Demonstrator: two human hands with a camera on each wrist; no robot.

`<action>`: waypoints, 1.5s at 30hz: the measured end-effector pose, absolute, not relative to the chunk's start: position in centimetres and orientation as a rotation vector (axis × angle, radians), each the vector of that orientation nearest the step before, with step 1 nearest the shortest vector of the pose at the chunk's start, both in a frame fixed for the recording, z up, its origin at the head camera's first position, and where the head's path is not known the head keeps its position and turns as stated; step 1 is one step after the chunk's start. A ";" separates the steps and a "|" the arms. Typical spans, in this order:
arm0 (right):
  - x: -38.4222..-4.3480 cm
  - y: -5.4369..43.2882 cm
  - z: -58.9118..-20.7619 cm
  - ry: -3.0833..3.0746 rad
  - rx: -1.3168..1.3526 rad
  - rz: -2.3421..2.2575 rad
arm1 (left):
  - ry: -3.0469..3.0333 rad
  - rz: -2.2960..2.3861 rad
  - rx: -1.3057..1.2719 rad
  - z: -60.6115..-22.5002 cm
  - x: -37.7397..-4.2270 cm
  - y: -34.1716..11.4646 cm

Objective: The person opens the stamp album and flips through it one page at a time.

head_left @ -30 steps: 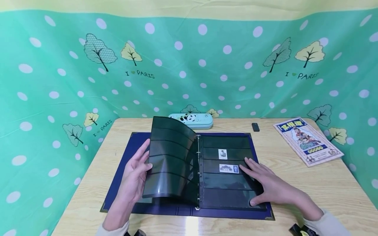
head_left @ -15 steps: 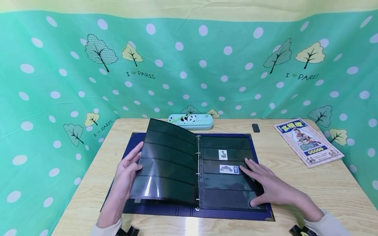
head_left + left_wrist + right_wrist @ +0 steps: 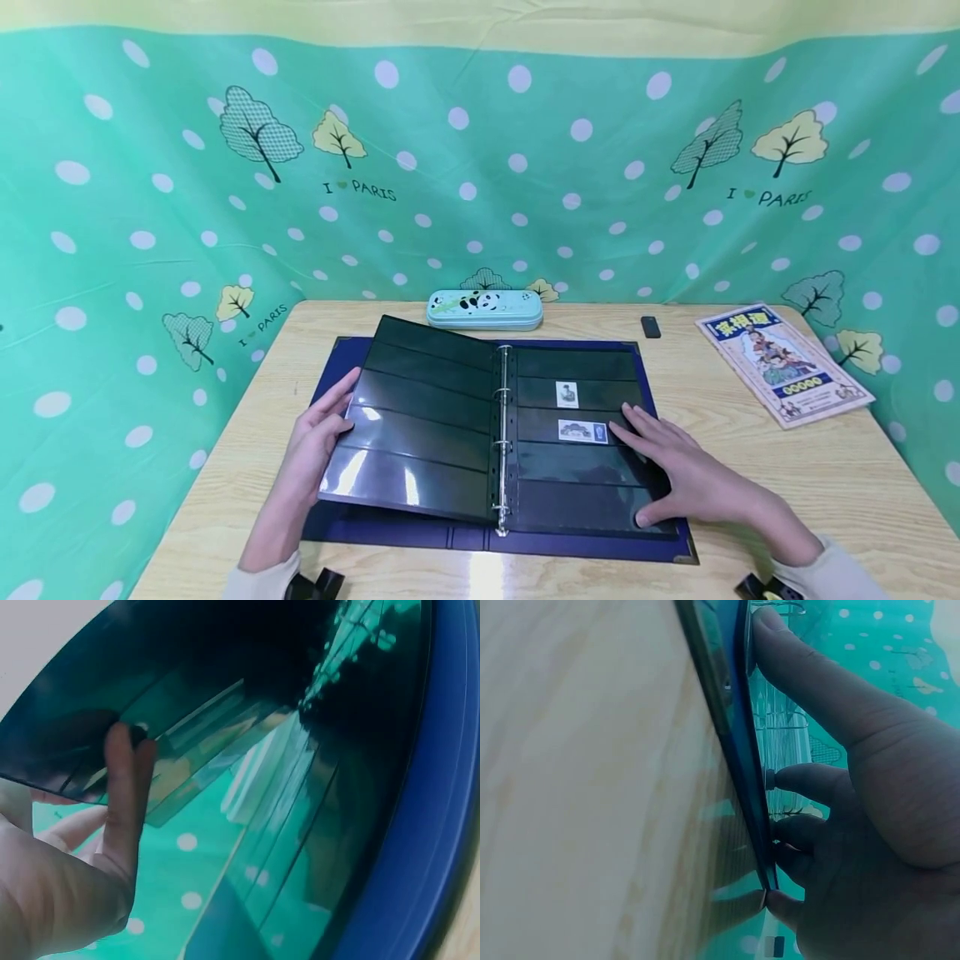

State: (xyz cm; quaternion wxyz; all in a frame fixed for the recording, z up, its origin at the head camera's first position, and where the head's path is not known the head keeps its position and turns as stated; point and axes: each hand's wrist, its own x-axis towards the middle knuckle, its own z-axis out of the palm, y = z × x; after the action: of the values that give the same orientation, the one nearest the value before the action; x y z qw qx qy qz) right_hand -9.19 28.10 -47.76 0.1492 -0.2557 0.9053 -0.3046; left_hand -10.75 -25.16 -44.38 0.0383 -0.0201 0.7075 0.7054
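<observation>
A dark blue ring-bound stamp album [image 3: 468,540] lies spread on the table. My left hand [image 3: 311,446] pinches the outer edge of a black pocket page [image 3: 427,417], which leans to the left, tilted above the cover. The left wrist view shows the thumb [image 3: 124,795] against this glossy page. On the right-hand page [image 3: 577,508] two stamps sit in pockets: a small portrait stamp [image 3: 567,395] and, below it, a wider stamp [image 3: 582,431]. My right hand [image 3: 686,467] rests on that page's outer edge with fingers spread, fingertips touching it in the right wrist view.
Behind the album stands a light blue pencil case [image 3: 483,310] with a panda print. A small black object [image 3: 650,327] lies to its right. An illustrated booklet [image 3: 783,364] lies at the right of the wooden table [image 3: 232,467]. A green dotted cloth [image 3: 480,167] hangs behind.
My left hand has moved left and slightly down, bringing the black page from a curled, raised position to a flatter one on the left. The right hand stays put.
</observation>
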 end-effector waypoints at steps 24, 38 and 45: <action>-9.1 28.2 -48.0 2.611 -0.745 -0.887 | 2.658 1.485 -0.028 -47.1 -10.5 -25.0; -9.1 28.0 -47.5 2.583 -0.710 -0.866 | 2.732 1.208 0.021 -48.3 -10.5 -24.9; -9.2 27.9 -46.9 2.651 -0.699 -0.780 | 2.750 1.063 0.069 -49.1 -10.7 -24.5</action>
State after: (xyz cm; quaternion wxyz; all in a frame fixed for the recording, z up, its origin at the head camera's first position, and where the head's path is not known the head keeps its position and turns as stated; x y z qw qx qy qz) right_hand -9.25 27.92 -46.92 0.1449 -0.2428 0.9202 -0.2706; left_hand -10.70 -24.49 -49.08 0.0963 0.0233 0.9282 0.3587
